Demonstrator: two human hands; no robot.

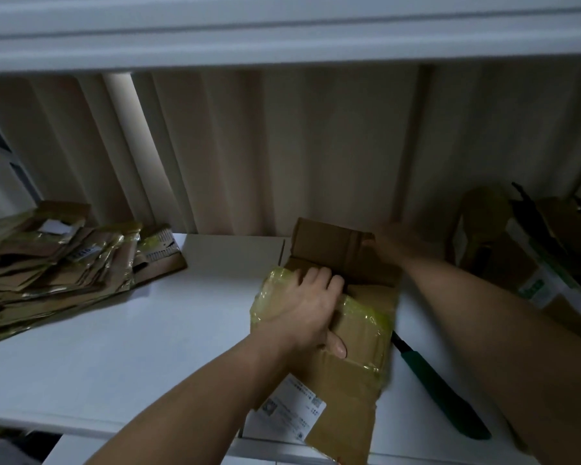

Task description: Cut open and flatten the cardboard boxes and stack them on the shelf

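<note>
Cardboard box (336,317), half-flattened, lies at the shelf's (131,347) front edge, partly overhanging; the left hand (307,307) presses it, fingers curled over a fold. The right hand (391,239) is blurred at the raised flap, grip unclear. Pushed unevenly, the box could slide off, or knock the green-handled knife (446,394) lying just beside it.

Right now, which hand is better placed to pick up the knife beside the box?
The right hand. The knife lies on the box's right side, under the right forearm, while the left hand is holding the box down.
</note>
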